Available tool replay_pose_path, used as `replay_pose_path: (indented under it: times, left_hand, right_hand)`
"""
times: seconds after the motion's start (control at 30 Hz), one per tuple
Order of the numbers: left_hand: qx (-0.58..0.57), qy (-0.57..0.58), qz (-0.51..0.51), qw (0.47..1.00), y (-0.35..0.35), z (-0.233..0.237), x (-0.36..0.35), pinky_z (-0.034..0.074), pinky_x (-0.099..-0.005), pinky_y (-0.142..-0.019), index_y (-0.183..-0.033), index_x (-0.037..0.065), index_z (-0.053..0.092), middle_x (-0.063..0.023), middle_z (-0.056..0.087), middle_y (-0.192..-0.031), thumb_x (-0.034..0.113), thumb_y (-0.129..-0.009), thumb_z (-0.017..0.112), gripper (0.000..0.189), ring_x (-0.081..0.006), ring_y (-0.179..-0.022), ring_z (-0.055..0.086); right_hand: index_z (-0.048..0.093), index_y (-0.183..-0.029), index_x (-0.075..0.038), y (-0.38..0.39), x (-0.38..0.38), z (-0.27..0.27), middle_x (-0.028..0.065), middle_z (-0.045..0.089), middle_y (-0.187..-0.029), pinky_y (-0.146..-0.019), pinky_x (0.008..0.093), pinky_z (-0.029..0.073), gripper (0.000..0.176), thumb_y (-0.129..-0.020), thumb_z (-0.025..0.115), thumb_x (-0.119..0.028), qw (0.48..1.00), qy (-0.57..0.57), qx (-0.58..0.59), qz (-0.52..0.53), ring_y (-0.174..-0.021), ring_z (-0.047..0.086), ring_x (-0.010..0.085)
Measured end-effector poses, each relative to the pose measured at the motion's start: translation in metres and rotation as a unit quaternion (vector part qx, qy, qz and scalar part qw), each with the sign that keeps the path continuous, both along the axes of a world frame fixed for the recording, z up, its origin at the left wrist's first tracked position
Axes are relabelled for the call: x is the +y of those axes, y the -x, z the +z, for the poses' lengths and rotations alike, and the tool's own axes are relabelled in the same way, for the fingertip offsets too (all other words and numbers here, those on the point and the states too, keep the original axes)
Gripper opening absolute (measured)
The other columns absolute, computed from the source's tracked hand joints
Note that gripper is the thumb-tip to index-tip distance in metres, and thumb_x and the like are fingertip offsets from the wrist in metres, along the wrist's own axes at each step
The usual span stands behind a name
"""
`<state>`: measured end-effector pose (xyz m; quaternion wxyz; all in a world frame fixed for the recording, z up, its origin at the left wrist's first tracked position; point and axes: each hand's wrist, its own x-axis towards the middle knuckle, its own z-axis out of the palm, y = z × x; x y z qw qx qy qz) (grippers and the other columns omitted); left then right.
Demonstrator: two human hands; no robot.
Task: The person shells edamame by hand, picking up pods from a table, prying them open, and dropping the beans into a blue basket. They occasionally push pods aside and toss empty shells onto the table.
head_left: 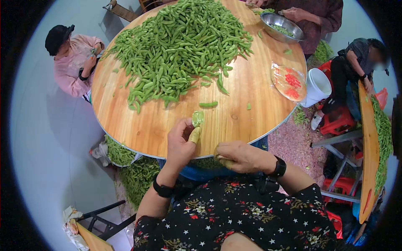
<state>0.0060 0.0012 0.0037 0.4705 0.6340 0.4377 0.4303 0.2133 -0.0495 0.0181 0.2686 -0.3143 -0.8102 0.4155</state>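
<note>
The left hand (180, 144) pinches 1 pod (197, 118) by its end; light and soft, I'd judge. The right hand (240, 157) is curled closed, contents hidden.

Round pale wooden table (234, 121) bears a heap of green bean pods (180, 46) — stray green pods (208, 104) beside it, a round steel bowl (270, 21) and a film-wrapped plate (278, 75) at its edge
</note>
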Motion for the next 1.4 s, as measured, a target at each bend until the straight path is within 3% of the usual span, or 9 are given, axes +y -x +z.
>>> replay_pose_path:
  times: [0.2, 0.27, 0.37, 0.57, 0.63, 1.0, 1.07, 1.2, 1.4]
  left_hand:
    - [-0.164, 0.143, -0.070, 0.973, -0.003, 0.012, -0.005, 0.046, -0.0245, -0.073, -0.100, 0.007, 0.056, -0.0009, 0.057, -0.092, 0.000, -0.082, 0.065, 0.021, -0.0109, -0.086, 0.057]
    - [-0.205, 0.103, -0.086, 0.969, -0.006, 0.011, -0.010, 0.046, -0.0237, -0.072, -0.099, 0.007, 0.056, -0.0002, 0.057, -0.090, 0.000, -0.082, 0.066, 0.021, -0.0105, -0.084, 0.057]
    - [-0.223, 0.121, -0.120, 0.960, -0.005, 0.015, -0.015, 0.047, -0.0262, -0.082, -0.099, 0.006, 0.057, 0.0012, 0.057, -0.093, -0.001, -0.082, 0.066, 0.021, -0.0098, -0.089, 0.059]
    - [-0.077, 0.146, -0.089, 0.982, 0.001, 0.023, -0.015, 0.048, -0.0291, -0.081, -0.099, 0.005, 0.057, -0.0024, 0.059, -0.097, 0.001, -0.081, 0.068, 0.021, -0.0153, -0.087, 0.061]
    - [0.170, -0.264, 0.009, 0.949, -0.006, 0.041, -0.012, 0.048, -0.0329, -0.077, -0.101, 0.002, 0.057, -0.0113, 0.060, -0.094, 0.000, -0.079, 0.065, 0.023, -0.0286, -0.085, 0.061]
    - [0.199, -0.232, -0.056, 0.951, 0.001, 0.020, -0.011, 0.047, -0.0368, -0.064, -0.097, 0.001, 0.059, -0.0175, 0.058, -0.083, 0.005, -0.083, 0.061, 0.015, -0.0347, -0.075, 0.059]
    - [0.172, -0.223, -0.037, 0.959, 0.002, 0.017, -0.012, 0.046, -0.0376, -0.062, -0.096, 0.001, 0.060, -0.0167, 0.058, -0.078, 0.004, -0.083, 0.061, 0.014, -0.0351, -0.071, 0.059]
    - [0.229, -0.211, -0.054, 0.949, 0.010, 0.025, -0.013, 0.047, -0.0410, -0.062, -0.092, 0.000, 0.059, -0.0171, 0.059, -0.077, 0.005, -0.080, 0.062, 0.014, -0.0361, -0.072, 0.059]
    - [0.168, -0.271, -0.099, 0.943, 0.009, 0.018, -0.013, 0.043, -0.0358, -0.053, -0.084, 0.002, 0.059, -0.0137, 0.056, -0.069, 0.006, -0.080, 0.065, 0.008, -0.0321, -0.062, 0.057]
  right_hand:
    - [0.054, -0.092, -0.002, -0.001, -0.002, 0.010, 0.0175, 0.059, -0.081, -0.060, 0.0408, 0.047, 0.009, -0.086, 0.055, -0.008, 0.998, 0.006, -0.019, 0.054, -0.068, 0.060, 0.0339]
    - [0.055, -0.093, -0.006, 0.007, 0.004, 0.012, 0.0109, 0.060, -0.075, -0.046, 0.0319, 0.044, 0.007, -0.091, 0.055, -0.012, 0.926, 0.263, 0.213, -0.168, -0.056, 0.058, 0.0196]
    - [0.050, -0.084, -0.009, 0.008, 0.014, 0.027, 0.0056, 0.059, -0.073, -0.038, 0.0239, 0.038, 0.012, -0.092, 0.057, -0.015, 0.865, 0.384, 0.271, -0.174, -0.051, 0.054, 0.0086]
    - [0.047, -0.081, -0.006, 0.017, 0.022, 0.009, 0.0004, 0.052, -0.062, -0.043, 0.0242, 0.039, 0.014, -0.088, 0.060, -0.008, 0.921, 0.229, 0.248, -0.194, -0.049, 0.049, 0.0063]
    - [0.050, -0.083, -0.006, 0.016, 0.026, 0.007, -0.0005, 0.051, -0.061, -0.044, 0.0243, 0.039, 0.011, -0.088, 0.060, -0.007, 0.920, 0.223, 0.252, -0.199, -0.049, 0.049, 0.0061]
    - [0.055, -0.087, -0.003, 0.025, 0.030, 0.021, 0.0018, 0.051, -0.061, -0.048, 0.0262, 0.041, 0.009, -0.087, 0.061, -0.010, 0.898, 0.314, 0.211, -0.223, -0.053, 0.053, 0.0095]
    - [0.058, -0.093, -0.002, 0.028, 0.025, 0.011, 0.0065, 0.052, -0.066, -0.056, 0.0286, 0.043, 0.010, -0.087, 0.060, -0.010, 0.951, -0.034, 0.106, -0.288, -0.063, 0.056, 0.0145]
    - [0.060, -0.098, 0.000, 0.028, 0.024, -0.003, 0.0024, 0.057, -0.071, -0.061, 0.0281, 0.044, 0.012, -0.088, 0.060, -0.007, 0.958, -0.167, 0.077, -0.219, -0.070, 0.057, 0.0107]
    - [0.061, -0.093, -0.003, 0.023, 0.018, 0.013, 0.0024, 0.055, -0.069, -0.053, 0.0242, 0.042, 0.009, -0.090, 0.058, -0.010, 0.915, 0.274, 0.260, -0.144, -0.059, 0.054, 0.0094]
